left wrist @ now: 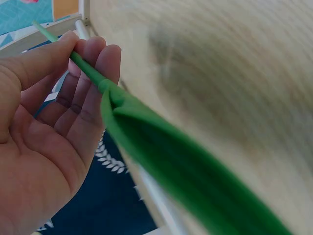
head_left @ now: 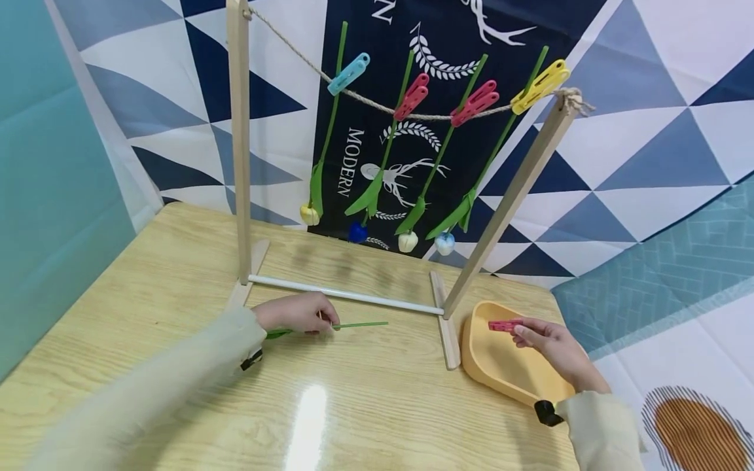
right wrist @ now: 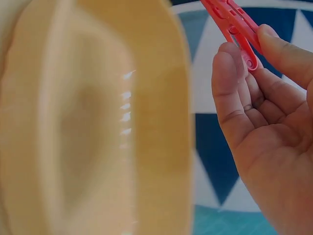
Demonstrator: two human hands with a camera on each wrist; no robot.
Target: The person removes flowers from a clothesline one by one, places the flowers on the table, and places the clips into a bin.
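My left hand (head_left: 300, 313) pinches the green stem of an artificial flower (head_left: 362, 324) between thumb and fingers, low over the table in front of the rack's white bar. A long green leaf (left wrist: 161, 147) spreads from the stem in the left wrist view; the bloom is out of sight. Over the yellow plastic basin (head_left: 489, 376), my right hand (head_left: 554, 347) pinches a red clothespin (head_left: 504, 325) by one end. The same clothespin (right wrist: 234, 29) shows above the curled fingers in the right wrist view.
Behind my hands stands a wooden rack (head_left: 240, 144) with a rope (head_left: 377, 104) strung across. Several tulips hang bloom-down from it, held by a blue clothespin (head_left: 349, 74), two red ones and a yellow clothespin (head_left: 540, 86). A white bar (head_left: 347, 296) joins the rack's feet.
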